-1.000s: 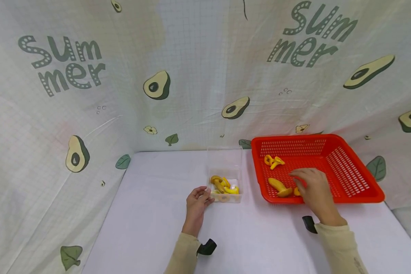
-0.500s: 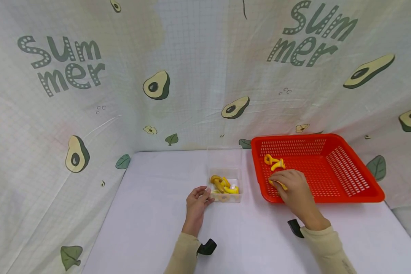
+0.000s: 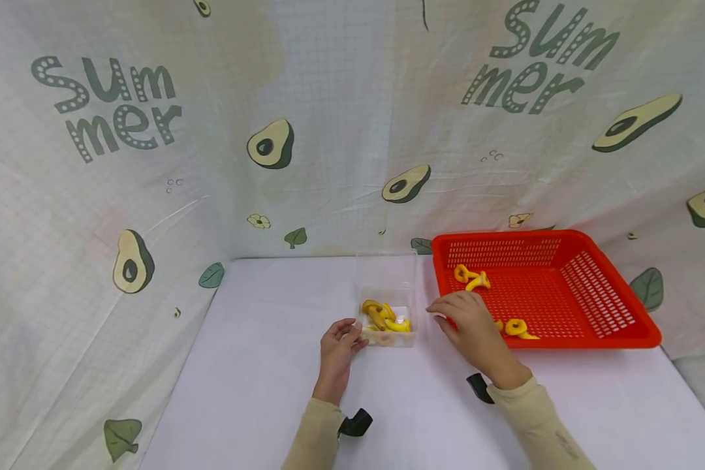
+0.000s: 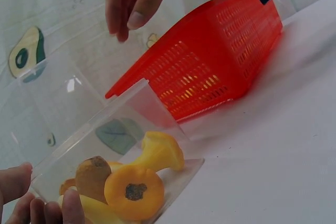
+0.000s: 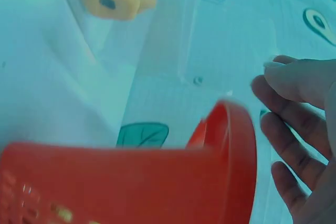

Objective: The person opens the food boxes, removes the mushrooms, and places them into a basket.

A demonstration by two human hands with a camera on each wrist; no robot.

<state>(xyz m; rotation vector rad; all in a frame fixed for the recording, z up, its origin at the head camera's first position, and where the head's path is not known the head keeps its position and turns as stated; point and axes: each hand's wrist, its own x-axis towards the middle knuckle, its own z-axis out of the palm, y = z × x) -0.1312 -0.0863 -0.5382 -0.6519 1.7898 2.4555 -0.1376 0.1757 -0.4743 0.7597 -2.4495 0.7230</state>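
mushrooms are held in the red basket and clear box, pinched by the left hand; tipping could be caused if bumped by the loose-fingered, seemingly bare right hand.

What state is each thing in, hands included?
Clear plastic box: upright, partly filled
Clear plastic lid: open
Boxed yellow mushroom-shaped pieces: heaped together
Red perforated plastic basket: upright, uncovered
Basket's yellow mushroom-shaped pieces: lying in separate groups
Left hand: holding the box's near left corner
Right hand: over the basket's left rim, seemingly empty
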